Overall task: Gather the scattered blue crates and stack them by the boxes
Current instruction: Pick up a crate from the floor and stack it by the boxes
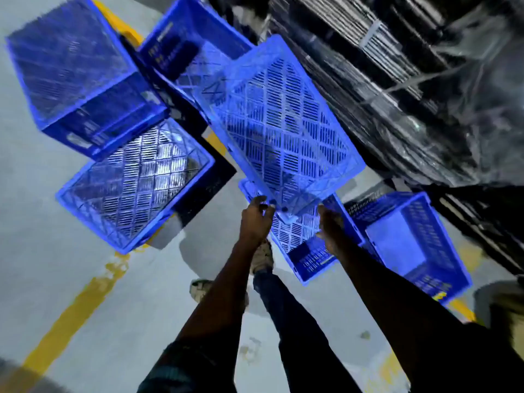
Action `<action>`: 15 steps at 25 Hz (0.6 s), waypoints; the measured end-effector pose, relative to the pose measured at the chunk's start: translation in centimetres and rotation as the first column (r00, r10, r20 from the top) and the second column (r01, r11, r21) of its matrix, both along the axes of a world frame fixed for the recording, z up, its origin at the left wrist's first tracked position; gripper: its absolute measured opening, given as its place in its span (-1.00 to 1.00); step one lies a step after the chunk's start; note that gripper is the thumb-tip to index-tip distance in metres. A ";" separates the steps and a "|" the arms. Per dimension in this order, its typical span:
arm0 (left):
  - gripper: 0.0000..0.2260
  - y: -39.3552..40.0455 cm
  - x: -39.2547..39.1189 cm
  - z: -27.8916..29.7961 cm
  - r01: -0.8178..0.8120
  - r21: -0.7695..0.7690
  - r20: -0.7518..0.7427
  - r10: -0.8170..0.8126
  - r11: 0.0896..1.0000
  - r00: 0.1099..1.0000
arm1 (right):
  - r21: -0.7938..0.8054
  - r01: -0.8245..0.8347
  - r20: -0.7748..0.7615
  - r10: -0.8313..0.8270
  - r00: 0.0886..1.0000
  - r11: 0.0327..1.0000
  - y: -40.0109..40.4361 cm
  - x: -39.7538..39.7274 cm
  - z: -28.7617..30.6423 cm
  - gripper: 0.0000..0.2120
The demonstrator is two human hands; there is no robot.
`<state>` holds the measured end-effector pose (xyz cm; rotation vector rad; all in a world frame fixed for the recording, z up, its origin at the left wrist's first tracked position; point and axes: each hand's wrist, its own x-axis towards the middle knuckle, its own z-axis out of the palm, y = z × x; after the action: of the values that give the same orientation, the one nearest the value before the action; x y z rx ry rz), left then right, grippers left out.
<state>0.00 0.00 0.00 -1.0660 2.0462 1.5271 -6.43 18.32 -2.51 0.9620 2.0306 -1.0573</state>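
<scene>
I hold a blue slatted crate [283,123] upside down in the air, its perforated bottom facing me. My left hand [255,219] grips its near edge on the left and my right hand [330,228] grips the near edge on the right. Under it lies another blue crate [309,251] on the floor. A further crate [411,245] lies on its side at the right. On the left, one crate [133,185] rests bottom-up, with another [79,75] behind it and a third [187,46] at the top centre.
Dark stacked boxes wrapped in clear plastic film [411,80] fill the upper right. Yellow floor lines [76,310] cross the grey concrete floor [42,251]. My legs and shoes [263,256] stand just behind the held crate.
</scene>
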 end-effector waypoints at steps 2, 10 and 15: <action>-0.39 1.0 -2.6 -4.0 -0.033 0.049 0.162 0.025 0.998 0.987 | -0.124 0.189 0.065 -0.182 0.981 0.974 0.4 -0.9 -2.3 -0.72; -0.33 3.6 -4.2 -10.7 -0.298 0.202 0.389 0.203 0.933 0.898 | -0.272 0.491 0.108 -0.481 0.870 0.827 -1.1 -2.7 -5.2 -0.83; -0.48 2.4 -4.1 -6.1 -0.279 0.089 0.119 0.268 0.956 0.956 | -0.386 0.301 -0.031 -0.339 0.940 0.872 -2.2 -2.5 0.1 -0.79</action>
<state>-4.09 2.38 -6.13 -1.4042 1.7843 1.6491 -8.96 16.16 -2.41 1.0759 1.6791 -1.6336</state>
